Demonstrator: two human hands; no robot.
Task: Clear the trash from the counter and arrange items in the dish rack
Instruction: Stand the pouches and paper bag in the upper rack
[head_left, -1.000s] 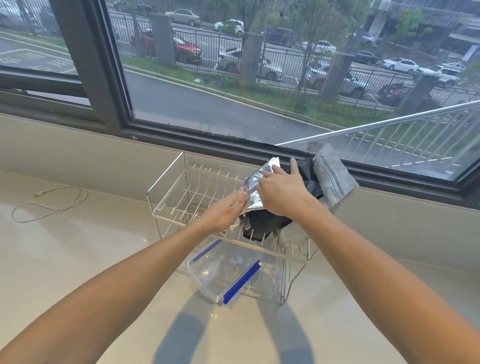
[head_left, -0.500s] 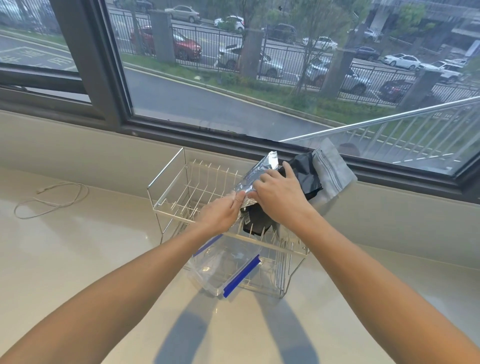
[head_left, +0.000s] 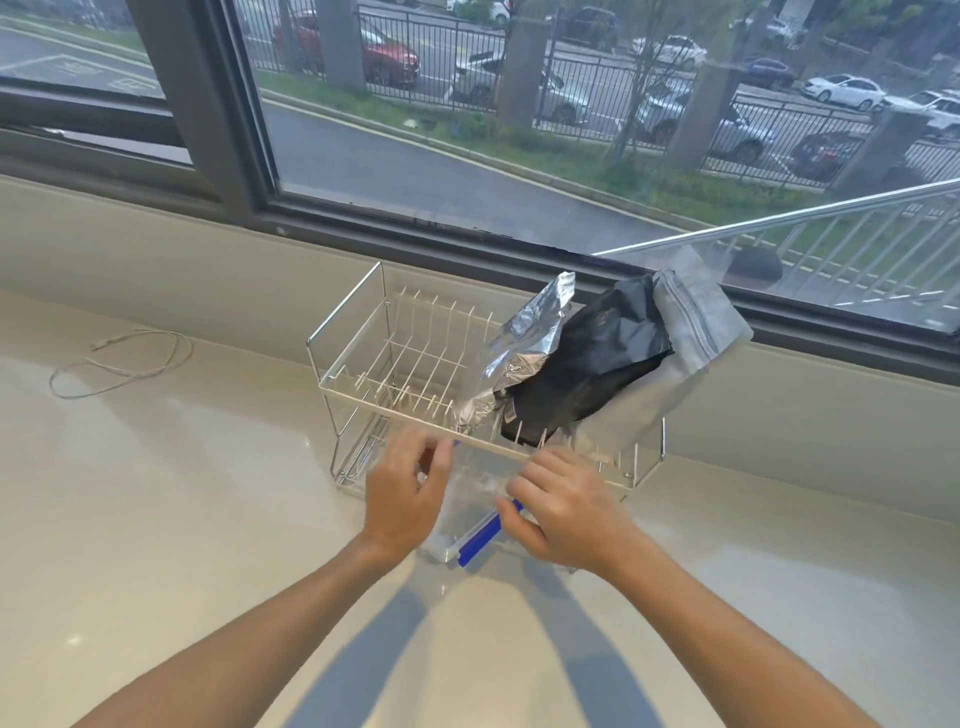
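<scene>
Soft window daylight, forearm shadows, wide-angle edge bending.

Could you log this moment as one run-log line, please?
left hand: on clear container | right hand: at blue clip | bags in dish rack

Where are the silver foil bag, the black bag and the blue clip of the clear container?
silver foil bag (head_left: 524, 343), head view, on its crinkled middle.
black bag (head_left: 587, 374), head view, on its dark front face.
blue clip (head_left: 480, 540), head view, midway along the bar, left of the right hand.
</scene>
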